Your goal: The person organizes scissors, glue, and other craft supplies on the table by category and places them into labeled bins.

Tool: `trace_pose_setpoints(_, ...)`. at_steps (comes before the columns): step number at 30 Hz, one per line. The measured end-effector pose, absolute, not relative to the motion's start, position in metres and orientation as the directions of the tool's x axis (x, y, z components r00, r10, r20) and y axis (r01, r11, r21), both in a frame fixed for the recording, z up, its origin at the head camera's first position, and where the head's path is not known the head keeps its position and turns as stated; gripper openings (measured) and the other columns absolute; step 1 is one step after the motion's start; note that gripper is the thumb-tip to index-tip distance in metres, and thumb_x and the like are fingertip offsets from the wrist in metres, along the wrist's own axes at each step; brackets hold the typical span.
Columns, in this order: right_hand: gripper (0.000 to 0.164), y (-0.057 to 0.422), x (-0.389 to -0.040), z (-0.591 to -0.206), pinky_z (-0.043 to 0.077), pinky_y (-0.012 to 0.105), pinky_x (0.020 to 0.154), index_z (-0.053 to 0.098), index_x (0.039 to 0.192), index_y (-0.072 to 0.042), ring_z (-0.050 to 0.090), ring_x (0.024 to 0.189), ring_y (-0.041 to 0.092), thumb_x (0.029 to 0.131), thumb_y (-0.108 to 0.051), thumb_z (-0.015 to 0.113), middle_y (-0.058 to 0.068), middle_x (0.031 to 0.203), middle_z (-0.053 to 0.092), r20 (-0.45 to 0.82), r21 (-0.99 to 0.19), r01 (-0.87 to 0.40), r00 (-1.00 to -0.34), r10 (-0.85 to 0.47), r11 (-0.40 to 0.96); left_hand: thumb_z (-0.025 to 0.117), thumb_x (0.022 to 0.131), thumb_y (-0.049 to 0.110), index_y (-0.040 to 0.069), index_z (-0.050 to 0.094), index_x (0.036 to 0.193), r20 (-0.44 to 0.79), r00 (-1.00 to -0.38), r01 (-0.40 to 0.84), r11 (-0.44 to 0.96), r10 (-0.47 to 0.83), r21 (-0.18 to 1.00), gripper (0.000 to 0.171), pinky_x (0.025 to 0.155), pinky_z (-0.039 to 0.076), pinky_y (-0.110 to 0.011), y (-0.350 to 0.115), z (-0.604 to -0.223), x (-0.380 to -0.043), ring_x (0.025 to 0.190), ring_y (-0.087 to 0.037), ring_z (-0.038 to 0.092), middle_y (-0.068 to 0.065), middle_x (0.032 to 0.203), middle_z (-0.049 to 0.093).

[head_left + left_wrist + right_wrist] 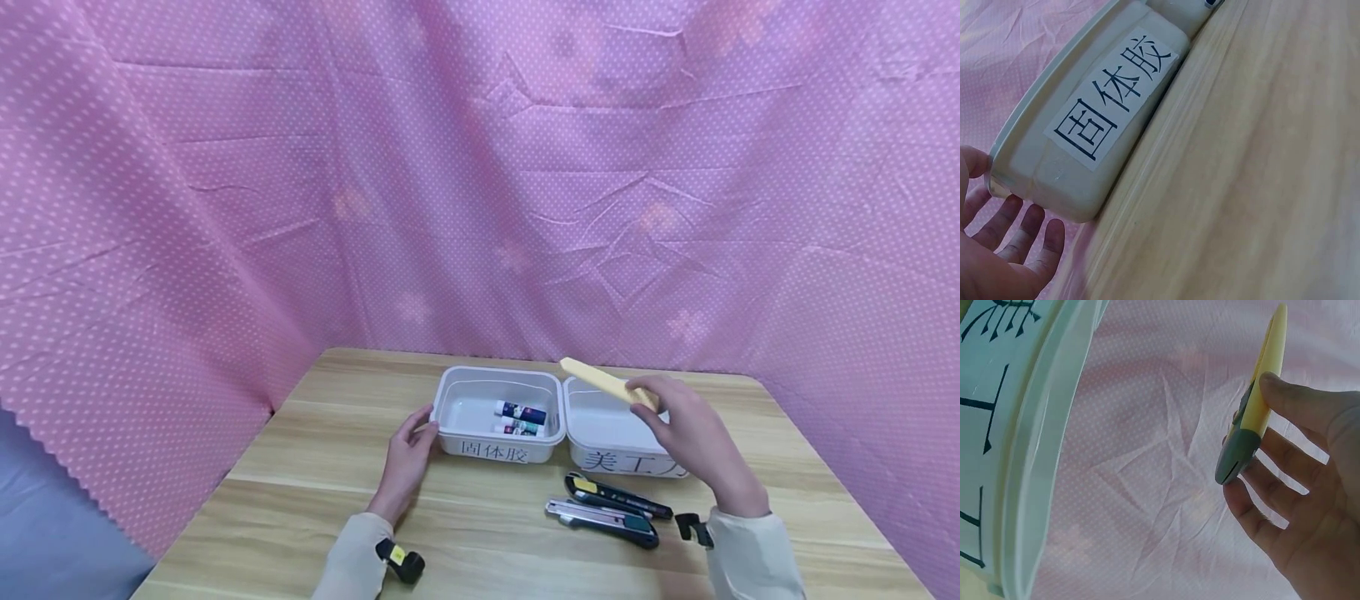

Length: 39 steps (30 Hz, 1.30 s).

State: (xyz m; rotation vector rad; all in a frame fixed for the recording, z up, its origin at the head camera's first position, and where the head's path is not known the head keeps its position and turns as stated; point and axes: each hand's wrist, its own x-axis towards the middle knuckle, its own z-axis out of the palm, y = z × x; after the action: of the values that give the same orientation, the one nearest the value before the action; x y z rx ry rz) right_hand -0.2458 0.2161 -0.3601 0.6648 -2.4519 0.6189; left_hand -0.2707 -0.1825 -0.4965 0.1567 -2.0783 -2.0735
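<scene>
My right hand (693, 429) pinches a pale yellow utility knife (1263, 375) with a grey end between thumb and fingers. The knife is tilted above the right white plastic box (628, 462), whose front label is partly covered by the hand in the head view. My left hand (408, 458) grips the front left corner of the left white plastic box (1054, 181), thumb and fingertips at its rim and wall. Inside that box lie several glue sticks (521, 412), one dark blue and others lighter.
In front of the right box, a black and yellow utility knife (618, 497) and a silver and dark green one (603, 521) lie close together on the wooden table (465, 533). A pink dotted curtain (450, 208) hangs behind and beside the table.
</scene>
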Motion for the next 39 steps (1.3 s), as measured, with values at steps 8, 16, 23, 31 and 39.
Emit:
trace_pose_setpoints(8,0.032,0.227,-0.261,-0.368,0.049,0.024,0.060,0.069,0.120,-0.006,0.064,0.080,0.020,0.089,-0.002,0.077,0.015,0.109,0.072,0.568,-0.368,-0.514,-0.784,-0.251,0.775,0.060,0.103,0.019,0.014,0.051,0.149,0.049,-0.975,0.050,0.002,-0.219,0.999,0.047,0.110,0.052,-0.042,-0.183,-0.495,-0.274,0.131,-0.033,0.057,-0.013,0.153,0.048)
trace_pose_setpoints(16,0.031,0.235,-0.271,-0.378,0.050,0.027,0.065,0.068,0.122,-0.003,0.066,0.084,0.027,0.092,-0.005,0.074,0.021,0.115,0.071,0.496,-0.428,-0.436,-0.846,-0.197,0.792,0.060,0.103,0.021,0.013,0.051,0.149,0.056,-0.975,0.055,0.009,-0.215,0.998,0.048,0.110,0.052,-0.041,-0.182,-0.494,-0.276,0.130,-0.032,0.057,-0.014,0.152,0.049)
trace_pose_setpoints(23,0.029,0.240,-0.282,-0.389,0.048,0.031,0.069,0.069,0.122,-0.004,0.060,0.085,0.025,0.093,-0.007,0.073,0.022,0.120,0.069,0.445,-0.450,-0.390,-0.878,-0.177,0.803,0.061,0.104,0.020,0.009,0.050,0.150,0.097,-0.973,0.095,0.024,-0.209,0.995,0.048,0.110,0.053,-0.042,-0.184,-0.495,-0.277,0.129,-0.034,0.057,-0.017,0.152,0.049)
trace_pose_setpoints(31,0.029,0.244,-0.290,-0.402,0.045,0.027,0.064,0.068,0.123,-0.004,0.054,0.078,0.020,0.094,-0.006,0.072,0.021,0.123,0.068,0.382,-0.484,-0.357,-0.907,-0.175,0.799,0.060,0.104,0.020,0.009,0.050,0.150,0.094,-0.975,0.091,0.022,-0.203,0.996,0.048,0.108,0.053,-0.040,-0.185,-0.494,-0.279,0.130,-0.034,0.057,-0.017,0.152,0.049)
trace_pose_setpoints(39,0.026,0.248,-0.294,-0.409,0.050,0.032,0.067,0.067,0.121,-0.004,0.057,0.078,0.020,0.095,-0.008,0.070,0.023,0.125,0.066,0.345,-0.492,-0.339,-0.922,-0.179,0.802,0.061,0.103,0.018,0.008,0.050,0.150,0.091,-0.974,0.093,0.000,-0.206,0.996,0.049,0.108,0.054,-0.040,-0.184,-0.495,-0.281,0.130,-0.036,0.057,-0.018,0.152,0.049)
